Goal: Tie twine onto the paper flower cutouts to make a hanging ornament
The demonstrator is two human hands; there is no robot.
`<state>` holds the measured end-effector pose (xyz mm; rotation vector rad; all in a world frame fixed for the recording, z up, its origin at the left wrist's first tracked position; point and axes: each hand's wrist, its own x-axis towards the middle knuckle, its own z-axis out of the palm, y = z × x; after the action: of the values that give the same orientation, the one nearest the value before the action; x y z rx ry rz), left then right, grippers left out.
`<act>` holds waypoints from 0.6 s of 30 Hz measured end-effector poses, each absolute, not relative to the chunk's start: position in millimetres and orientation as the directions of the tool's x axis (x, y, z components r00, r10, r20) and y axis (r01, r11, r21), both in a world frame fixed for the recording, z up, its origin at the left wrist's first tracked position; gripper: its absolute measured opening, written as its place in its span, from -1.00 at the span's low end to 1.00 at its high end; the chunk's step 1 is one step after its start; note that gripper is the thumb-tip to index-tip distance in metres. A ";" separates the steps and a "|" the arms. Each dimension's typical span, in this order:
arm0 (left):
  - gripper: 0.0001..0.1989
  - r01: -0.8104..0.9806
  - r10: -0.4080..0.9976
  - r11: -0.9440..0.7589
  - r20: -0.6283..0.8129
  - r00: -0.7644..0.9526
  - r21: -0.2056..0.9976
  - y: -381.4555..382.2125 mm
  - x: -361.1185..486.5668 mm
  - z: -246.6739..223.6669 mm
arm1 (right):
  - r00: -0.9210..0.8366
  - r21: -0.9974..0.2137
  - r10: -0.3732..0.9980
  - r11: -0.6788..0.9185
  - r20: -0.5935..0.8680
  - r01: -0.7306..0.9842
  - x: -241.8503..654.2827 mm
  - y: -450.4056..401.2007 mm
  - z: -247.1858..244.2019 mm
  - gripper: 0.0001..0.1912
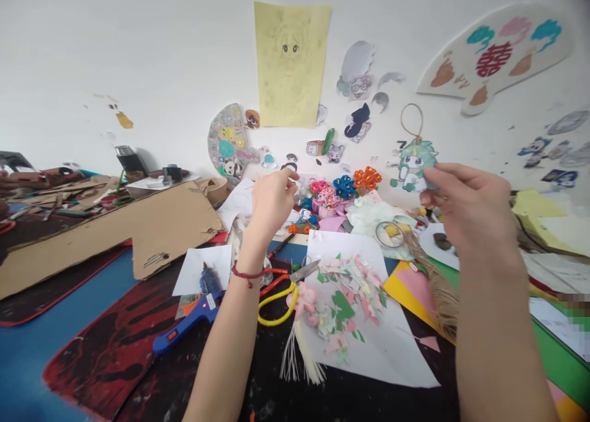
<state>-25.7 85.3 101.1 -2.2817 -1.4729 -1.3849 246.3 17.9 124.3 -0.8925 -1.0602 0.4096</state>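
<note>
My right hand (470, 204), raised at the right, pinches the edge of a cartoon character charm (416, 163) with green hair. A loop of twine (412, 121) stands up from the charm's top. My left hand (274, 195) is held up in the middle, its fingers bent together; whether anything is between them is hidden. Beneath the hands lies a white paper sheet (391, 348) strewn with pink and green paper scraps (343, 305). Beside my left forearm are yellow-handled scissors (278, 314), and a pink flower ornament (304, 300) with a cream tassel (302, 354).
Left of my forearm, a blue glue gun (188, 327) lies on the dark mat, its cord trailing frontward. Cardboard (170, 225) covers the back left. Colourful craft flowers (343, 188) stand by the wall, near a twine bundle (440, 293) and tape roll (389, 233).
</note>
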 end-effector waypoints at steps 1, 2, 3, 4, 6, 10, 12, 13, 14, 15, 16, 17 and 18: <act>-0.80 0.767 0.681 -0.526 0.723 0.119 0.369 85.0 -25.9 101.4 | 0.461 -0.793 0.674 0.597 0.578 0.122 245.9 17.7 124.6 -0.82; -0.82 0.769 0.681 -0.522 0.723 0.117 0.368 84.6 -26.1 101.8 | 0.463 -0.791 0.669 0.598 0.581 0.129 245.7 17.7 124.9 -0.81; -0.83 0.774 0.681 -0.519 0.723 0.117 0.363 84.3 -26.3 102.2 | 0.465 -0.788 0.664 0.601 0.586 0.134 245.6 17.7 125.1 -0.81; -0.83 0.780 0.678 -0.516 0.725 0.119 0.354 84.0 -26.3 102.7 | 0.466 -0.784 0.659 0.605 0.591 0.139 245.5 17.8 125.3 -0.80; -0.82 0.793 0.666 -0.514 0.735 0.129 0.327 83.8 -26.2 103.3 | 0.467 -0.777 0.650 0.613 0.599 0.141 245.2 17.9 125.5 -0.80; -0.80 0.801 0.648 -0.518 0.749 0.139 0.300 84.8 -24.9 102.6 | 0.461 -0.775 0.652 0.617 0.601 0.138 244.2 17.0 125.1 -0.82; -0.82 0.802 0.649 -0.514 0.749 0.132 0.304 85.3 -24.2 101.9 | 0.454 -0.776 0.656 0.614 0.603 0.144 243.8 16.4 124.8 -0.82; -0.83 0.804 0.650 -0.509 0.749 0.125 0.307 85.4 -23.9 101.7 | 0.451 -0.776 0.656 0.612 0.605 0.150 243.6 16.2 124.5 -0.82; -0.83 0.806 0.651 -0.503 0.750 0.117 0.311 85.3 -23.7 101.5 | 0.445 -0.776 0.657 0.611 0.608 0.157 243.3 16.1 124.2 -0.83; -0.83 0.808 0.652 -0.498 0.750 0.110 0.314 85.2 -23.6 101.4 | 0.439 -0.775 0.659 0.611 0.611 0.162 242.9 16.2 123.8 -0.84; -0.83 0.810 0.651 -0.494 0.751 0.105 0.316 84.9 -23.5 101.3 | 0.432 -0.775 0.661 0.611 0.613 0.165 242.4 16.5 123.3 -0.84; -0.83 0.811 0.651 -0.492 0.753 0.100 0.317 84.7 -23.4 101.2 | 0.425 -0.774 0.664 0.611 0.615 0.165 241.8 17.0 122.7 -0.85; -0.83 0.812 0.650 -0.490 0.754 0.097 0.317 84.4 -23.3 101.2 | 0.416 -0.774 0.668 0.612 0.616 0.163 241.1 17.5 122.0 -0.86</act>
<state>-23.3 84.4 101.2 -2.1861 -1.4781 -1.3439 241.1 17.5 122.0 -0.8908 -1.1249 0.3761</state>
